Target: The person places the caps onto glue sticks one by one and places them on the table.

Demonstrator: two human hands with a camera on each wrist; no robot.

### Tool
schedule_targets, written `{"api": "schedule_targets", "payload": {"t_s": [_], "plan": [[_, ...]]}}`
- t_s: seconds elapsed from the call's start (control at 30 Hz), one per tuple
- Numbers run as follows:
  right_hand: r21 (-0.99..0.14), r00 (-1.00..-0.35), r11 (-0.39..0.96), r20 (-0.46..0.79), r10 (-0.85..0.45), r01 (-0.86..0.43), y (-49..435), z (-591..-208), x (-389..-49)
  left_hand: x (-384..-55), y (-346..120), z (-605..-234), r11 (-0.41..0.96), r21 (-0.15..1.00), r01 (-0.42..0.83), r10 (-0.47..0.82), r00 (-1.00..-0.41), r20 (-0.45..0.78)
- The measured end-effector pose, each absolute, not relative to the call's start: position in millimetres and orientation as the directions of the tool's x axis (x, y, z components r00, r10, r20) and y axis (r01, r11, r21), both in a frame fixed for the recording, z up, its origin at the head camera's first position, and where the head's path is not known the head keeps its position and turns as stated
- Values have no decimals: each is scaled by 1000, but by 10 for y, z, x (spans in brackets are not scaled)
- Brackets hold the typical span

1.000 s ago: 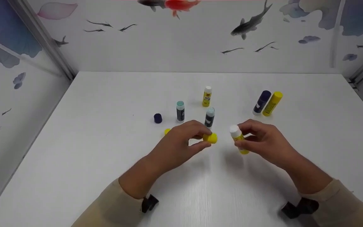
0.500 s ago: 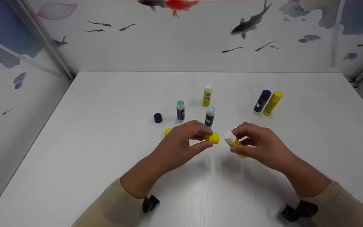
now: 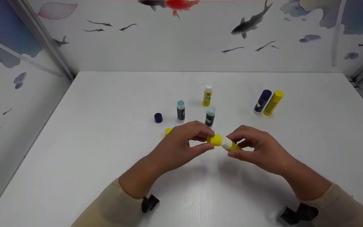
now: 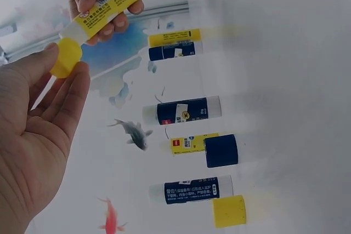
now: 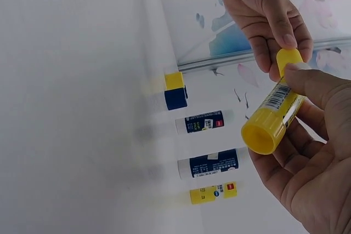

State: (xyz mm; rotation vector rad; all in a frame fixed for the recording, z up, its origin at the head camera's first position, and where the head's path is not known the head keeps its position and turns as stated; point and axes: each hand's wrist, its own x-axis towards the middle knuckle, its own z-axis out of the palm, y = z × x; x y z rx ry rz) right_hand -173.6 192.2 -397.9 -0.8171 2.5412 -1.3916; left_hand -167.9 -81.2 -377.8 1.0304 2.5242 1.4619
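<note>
In the head view my left hand (image 3: 181,143) pinches a yellow cap (image 3: 214,140) between thumb and fingers. My right hand (image 3: 260,150) grips a yellow glue stick (image 3: 233,146), tilted with its white end toward the left. That white end meets the cap's mouth, also seen in the left wrist view, where the cap (image 4: 68,60) and glue stick (image 4: 112,8) lie in one line. How far the cap sits over the end, I cannot tell. The right wrist view shows the yellow base (image 5: 260,137) of the stick facing the camera.
Beyond the hands stand two uncapped navy glue sticks (image 3: 181,111) and a yellow one with a white top (image 3: 207,96). A navy cap (image 3: 158,118) and a partly hidden yellow cap (image 3: 168,131) are at left. Capped navy (image 3: 262,101) and yellow (image 3: 273,103) sticks stand back right.
The right hand has moved left and slightly down, tilting the glue stick toward the cap. The left hand has shifted slightly right; cap and stick, apart before, now meet.
</note>
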Motion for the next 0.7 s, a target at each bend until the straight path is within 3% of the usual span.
{"api": "schedule_targets", "payload": {"t_s": [0.43,0.7], "plan": [[-786,-820,434,154,-551,-440,1929,-3968,-1731,-1677,-813,-3778,306,775,553,606,-741,290],[-751,-812,455,180,-556,-478,1950,-3970,-1717,-1665,-793,-3778,368,755,543,616,-750,240]]}}
